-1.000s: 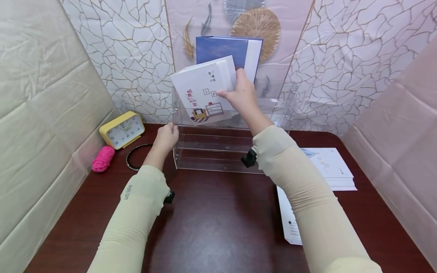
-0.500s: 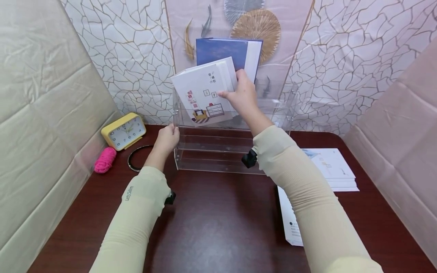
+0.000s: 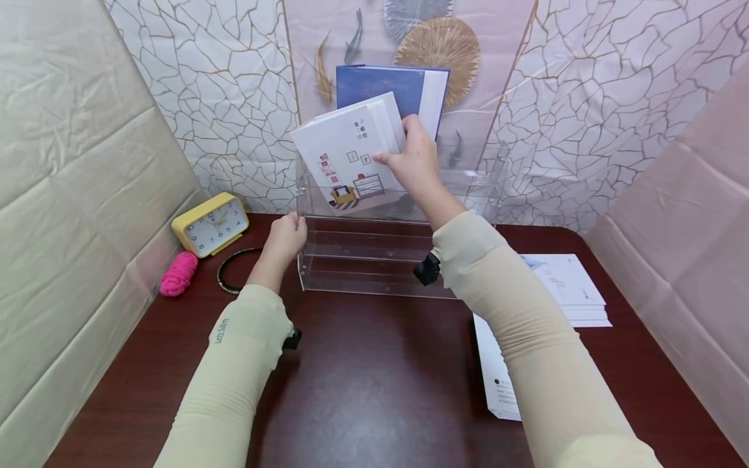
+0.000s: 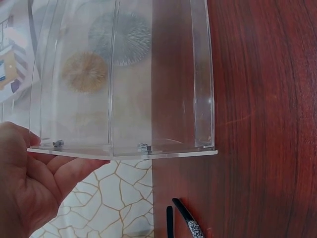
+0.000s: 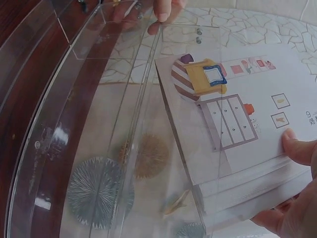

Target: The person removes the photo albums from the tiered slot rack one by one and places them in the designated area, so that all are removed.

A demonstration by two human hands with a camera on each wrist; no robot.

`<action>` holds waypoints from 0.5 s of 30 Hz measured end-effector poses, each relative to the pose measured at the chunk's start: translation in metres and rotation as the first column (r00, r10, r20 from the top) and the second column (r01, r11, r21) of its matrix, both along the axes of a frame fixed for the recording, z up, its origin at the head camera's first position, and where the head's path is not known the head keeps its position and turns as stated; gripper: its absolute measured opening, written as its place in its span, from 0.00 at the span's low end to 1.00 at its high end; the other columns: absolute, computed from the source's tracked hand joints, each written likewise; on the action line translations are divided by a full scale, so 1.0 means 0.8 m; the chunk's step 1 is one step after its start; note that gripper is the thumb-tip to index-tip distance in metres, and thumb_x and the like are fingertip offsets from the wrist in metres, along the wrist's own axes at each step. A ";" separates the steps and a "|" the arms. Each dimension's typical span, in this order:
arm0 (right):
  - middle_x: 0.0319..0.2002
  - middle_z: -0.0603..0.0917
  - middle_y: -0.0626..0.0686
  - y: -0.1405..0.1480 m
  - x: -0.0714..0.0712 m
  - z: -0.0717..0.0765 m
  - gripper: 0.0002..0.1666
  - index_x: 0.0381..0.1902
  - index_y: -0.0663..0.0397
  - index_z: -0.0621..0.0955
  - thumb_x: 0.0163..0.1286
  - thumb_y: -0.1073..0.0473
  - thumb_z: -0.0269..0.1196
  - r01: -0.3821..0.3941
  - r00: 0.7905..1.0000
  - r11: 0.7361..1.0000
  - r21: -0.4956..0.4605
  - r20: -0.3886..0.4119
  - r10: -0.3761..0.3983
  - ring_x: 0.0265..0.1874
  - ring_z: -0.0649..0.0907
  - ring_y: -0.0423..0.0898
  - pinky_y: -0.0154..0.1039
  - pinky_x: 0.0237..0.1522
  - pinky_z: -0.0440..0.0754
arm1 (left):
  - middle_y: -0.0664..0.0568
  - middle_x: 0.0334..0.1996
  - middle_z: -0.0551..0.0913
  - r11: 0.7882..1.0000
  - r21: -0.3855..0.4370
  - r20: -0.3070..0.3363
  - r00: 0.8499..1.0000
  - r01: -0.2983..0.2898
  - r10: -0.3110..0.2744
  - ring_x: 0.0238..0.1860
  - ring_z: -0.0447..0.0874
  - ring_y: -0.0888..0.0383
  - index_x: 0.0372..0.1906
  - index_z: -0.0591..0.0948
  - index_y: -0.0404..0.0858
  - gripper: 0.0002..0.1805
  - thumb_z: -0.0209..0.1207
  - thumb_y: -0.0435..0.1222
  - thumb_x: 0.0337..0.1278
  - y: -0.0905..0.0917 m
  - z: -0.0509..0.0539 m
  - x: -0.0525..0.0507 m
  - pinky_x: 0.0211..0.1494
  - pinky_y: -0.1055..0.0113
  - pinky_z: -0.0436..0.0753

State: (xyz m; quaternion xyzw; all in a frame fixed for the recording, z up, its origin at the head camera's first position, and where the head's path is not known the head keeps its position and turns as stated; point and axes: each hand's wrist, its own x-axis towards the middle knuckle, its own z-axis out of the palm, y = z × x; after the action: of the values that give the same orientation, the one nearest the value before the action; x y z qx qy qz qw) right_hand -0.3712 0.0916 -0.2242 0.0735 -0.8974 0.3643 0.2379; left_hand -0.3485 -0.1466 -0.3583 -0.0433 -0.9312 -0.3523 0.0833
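Note:
My right hand (image 3: 415, 159) grips a white book (image 3: 351, 156) with a cartoon room on its cover, thumb on the front and fingers behind. It leans to the left at the top tier of a clear acrylic rack (image 3: 374, 250). In the right wrist view, the lower edge of the white book (image 5: 233, 119) appears behind the clear front panel. Behind it a blue book (image 3: 380, 84) with a white strip stands upright. My left hand (image 3: 285, 237) holds the rack's left side; in the left wrist view, the fingers of my left hand (image 4: 34, 183) curl around the side panel's edge.
A yellow clock (image 3: 212, 224), pink yarn (image 3: 178, 273) and a black hoop (image 3: 225, 276) are on the left of the dark table (image 3: 357, 377). A stack of white books (image 3: 570, 292) lies at right, with another white book (image 3: 497, 370) partly under my right arm.
The white book in my right hand has shifted up very slightly. My left hand and the rack have stayed in place.

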 end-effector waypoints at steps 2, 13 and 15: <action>0.42 0.79 0.52 0.000 0.000 0.002 0.32 0.47 0.55 0.68 0.51 0.52 0.74 0.003 1.000 1.000 -0.005 0.002 -0.003 0.42 0.76 0.48 0.39 0.47 0.72 | 0.35 0.28 0.73 1.000 0.005 0.002 1.000 0.003 -0.003 0.38 0.74 0.42 0.29 0.67 0.32 0.16 0.38 0.38 0.71 0.000 0.000 -0.001 0.44 0.51 0.73; 0.42 0.79 0.53 0.008 0.000 0.014 0.32 0.47 0.56 0.69 0.51 0.53 0.74 0.010 1.000 1.000 -0.009 -0.016 -0.010 0.40 0.75 0.47 0.40 0.46 0.72 | 0.41 0.24 0.69 1.000 0.017 0.014 1.000 0.002 -0.002 0.32 0.73 0.45 0.28 0.66 0.34 0.16 0.37 0.39 0.71 -0.001 -0.001 -0.001 0.39 0.54 0.74; 0.42 0.79 0.53 0.009 0.000 0.016 0.32 0.47 0.56 0.69 0.51 0.53 0.74 0.013 1.000 1.000 -0.009 -0.010 -0.013 0.40 0.75 0.47 0.40 0.46 0.72 | 0.40 0.25 0.70 1.000 0.021 0.016 1.000 0.000 0.000 0.33 0.73 0.45 0.29 0.66 0.34 0.16 0.37 0.39 0.71 -0.001 -0.002 -0.001 0.39 0.54 0.74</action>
State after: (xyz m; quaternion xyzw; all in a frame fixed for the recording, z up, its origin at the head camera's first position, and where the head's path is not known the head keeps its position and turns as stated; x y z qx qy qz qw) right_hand -0.3708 0.0984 -0.2112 0.0685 -0.8949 0.3664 0.2452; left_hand -0.3495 -0.1476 -0.3598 -0.0398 -0.9281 -0.3621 0.0765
